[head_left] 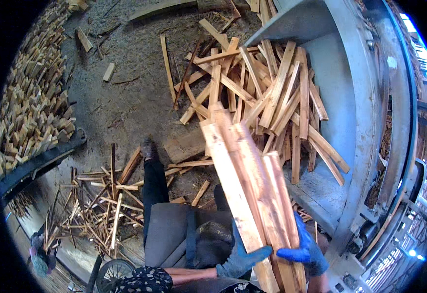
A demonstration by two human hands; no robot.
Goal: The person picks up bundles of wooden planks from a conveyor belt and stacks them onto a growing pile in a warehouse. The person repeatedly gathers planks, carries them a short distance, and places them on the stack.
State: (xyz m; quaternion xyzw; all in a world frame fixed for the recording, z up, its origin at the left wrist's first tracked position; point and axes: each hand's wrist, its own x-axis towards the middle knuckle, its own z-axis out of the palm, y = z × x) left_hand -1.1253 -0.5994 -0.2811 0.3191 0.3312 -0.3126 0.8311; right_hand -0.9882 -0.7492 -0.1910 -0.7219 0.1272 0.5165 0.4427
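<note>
A bundle of long sawn wooden slats (255,195) lies lengthwise between my two gloved hands, close to my body. My left hand (245,256), in a grey-blue glove, grips the bundle's left side, its thumb across the top. On the right side my right hand (306,251), in a brighter blue glove, is wrapped round the slats, thumb on top. The fingers beneath the wood are hidden. Beyond the bundle's far end, a loose heap of similar slats (284,97) spills out of a pale blue-grey metal chute (333,73).
Thin offcuts (101,210) are heaped on the floor at left. Stacked wood pieces (37,97) fill a dark-framed rack at far left. A spoked wheel (113,273) stands at the lower left. Machine framework (394,122) runs along the right. A thick board (184,145) lies ahead of my foot.
</note>
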